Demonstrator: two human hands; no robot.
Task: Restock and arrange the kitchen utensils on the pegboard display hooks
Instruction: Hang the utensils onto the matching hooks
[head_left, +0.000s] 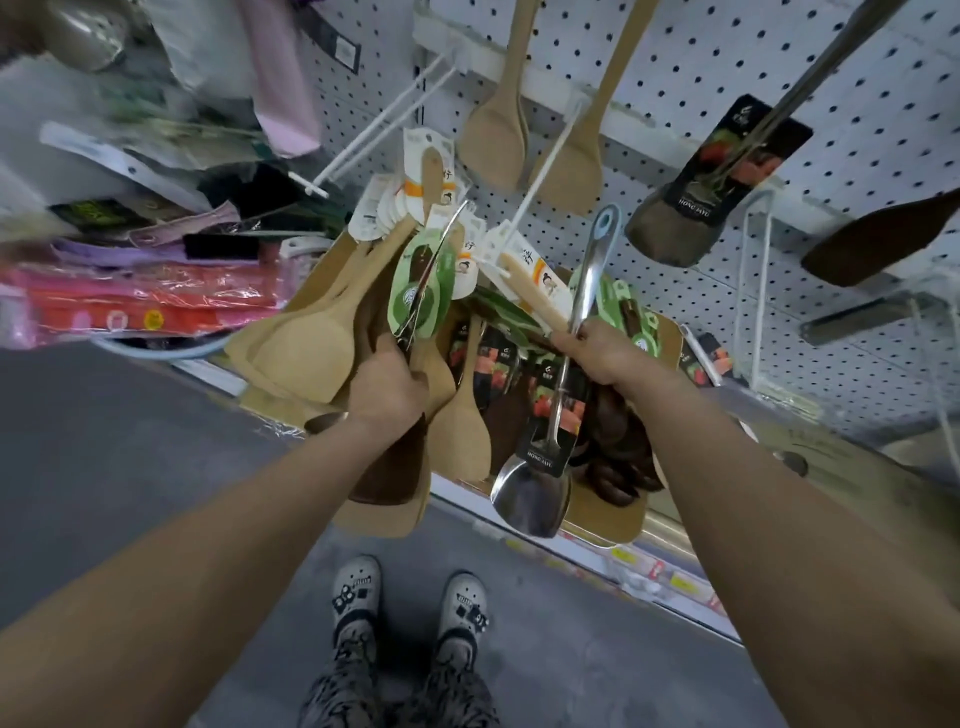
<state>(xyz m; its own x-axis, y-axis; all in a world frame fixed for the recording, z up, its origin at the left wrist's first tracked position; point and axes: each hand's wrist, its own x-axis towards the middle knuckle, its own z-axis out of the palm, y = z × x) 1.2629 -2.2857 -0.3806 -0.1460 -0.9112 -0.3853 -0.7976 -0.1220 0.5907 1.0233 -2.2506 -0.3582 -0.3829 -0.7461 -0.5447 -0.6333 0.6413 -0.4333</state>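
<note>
Steel spatula (530, 499) hangs blade down, gripped mid-shaft in the right hand (602, 356), blue loop near a white hook (545, 161) on the pegboard (779, 78). Left hand (387, 384), just left of it, clutches a fanned bundle of wooden spatulas (306, 348). Two pale spatulas (493, 140) hang above both hands.

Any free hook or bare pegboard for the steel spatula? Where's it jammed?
Free: the white hook left of the hanging wooden spatulas looks empty; bare pegboard between them and the black-carded spatula. Crowded: the utensil bundle in the left hand and the stock box under the steel spatula in the right hand.
</note>
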